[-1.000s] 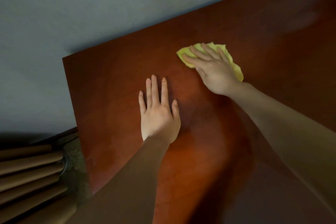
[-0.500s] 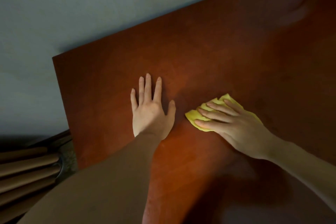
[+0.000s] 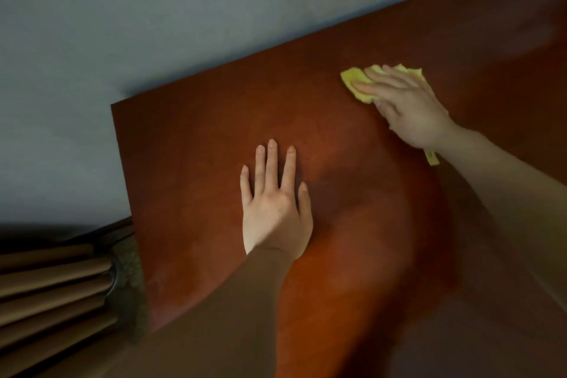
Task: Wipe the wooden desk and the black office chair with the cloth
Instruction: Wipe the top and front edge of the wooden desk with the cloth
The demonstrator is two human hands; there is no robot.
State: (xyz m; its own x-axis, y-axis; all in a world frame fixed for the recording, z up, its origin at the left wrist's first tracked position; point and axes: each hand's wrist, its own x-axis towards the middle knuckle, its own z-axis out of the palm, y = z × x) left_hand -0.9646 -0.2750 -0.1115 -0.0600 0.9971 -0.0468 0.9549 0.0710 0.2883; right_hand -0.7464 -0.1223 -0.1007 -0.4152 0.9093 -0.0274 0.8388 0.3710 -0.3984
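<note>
At the far left, off the desk's left edge and down by the floor, sits a row of brown folds (image 3: 52,285) that I can't identify. My sweeps stop short of that edge, so I think nothing gets knocked there.

Next comes the wooden desk (image 3: 199,163), reddish brown, bare and smooth, its far edge against the grey wall (image 3: 153,24). My left hand (image 3: 274,209) lies flat on it, palm down, fingers straight and only slightly parted, holding nothing. The risk I see here is leaning on it: the palm could leave a smear on a patch I take for wiped, and the strip under it gets skipped unless I lift it.

To the right and farther off, near the far edge, my right hand (image 3: 408,110) presses the yellow cloth (image 3: 356,83) flat against the desk, fingers stretched out and a little apart over it. The cloth is rumpled, bunched ahead of my fingertips, with a small tail (image 3: 432,158) poking out by my wrist. Bunched like that, it could roll under my palm and wipe only a narrow band, or slip free on a fast stroke.

The black office chair is not in view.
</note>
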